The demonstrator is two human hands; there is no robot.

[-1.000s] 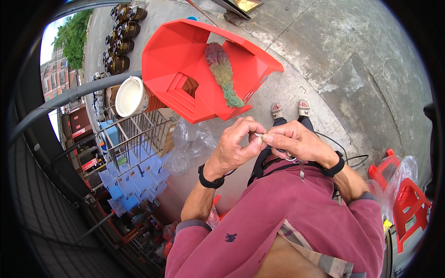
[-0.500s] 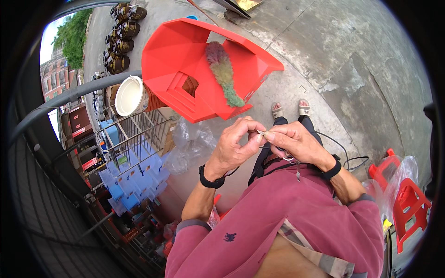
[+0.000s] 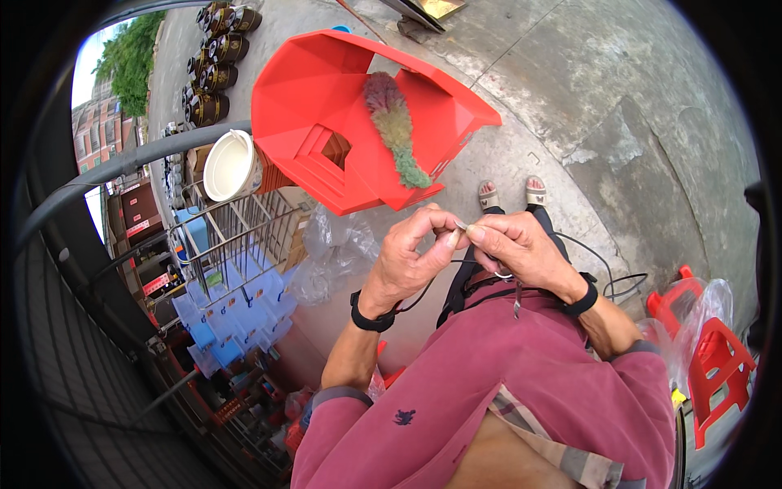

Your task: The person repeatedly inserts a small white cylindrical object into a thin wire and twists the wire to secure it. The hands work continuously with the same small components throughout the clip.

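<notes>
My left hand and my right hand meet in front of my waist. Thumb and forefinger of each are pinched on a small, pale metal piece, too small to name. A metal ring shows under my right fingers, and a small metal tag or key dangles below it. Beyond my hands lies a fluffy duster, purple-grey to green, on a large red angular plastic piece. A black band circles each wrist, and a thin black cable loops out past my right wrist.
A white bucket stands beside the red plastic, near a metal rack and crumpled clear plastic. Red stools with clear film are at the right. Dark barrels stand far left. A grey rail curves along the left.
Both hands stay together at almost the same spot. The small piece between my fingertips has tilted slightly, and the dangling tag has shifted a little left.
</notes>
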